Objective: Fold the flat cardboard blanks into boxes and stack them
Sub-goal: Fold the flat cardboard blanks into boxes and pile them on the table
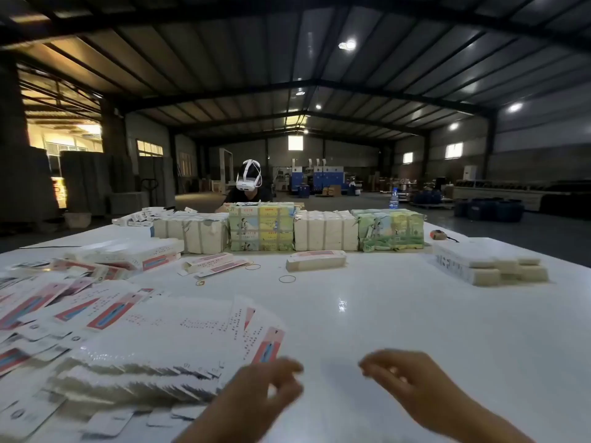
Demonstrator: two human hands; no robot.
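Glossy white table (pixel 415 314), fanned flat cardboard blanks (pixel 153 334); hands empty, loosely curled, apart.

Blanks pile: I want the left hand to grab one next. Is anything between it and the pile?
Nothing visible. The left hand hangs empty beside the right edge of the blanks pile, with only bare table around.

rubber bands (pixel 287 278): 3 | wrapped bundles (pixel 261 230): 4 | water bottle (pixel 393 198): 1 | hands (pixel 332 383): 2

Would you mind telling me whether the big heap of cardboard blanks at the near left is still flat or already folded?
Flat: the cardboard blanks lie fanned in thin overlapping sheets on the table, none raised into a box.
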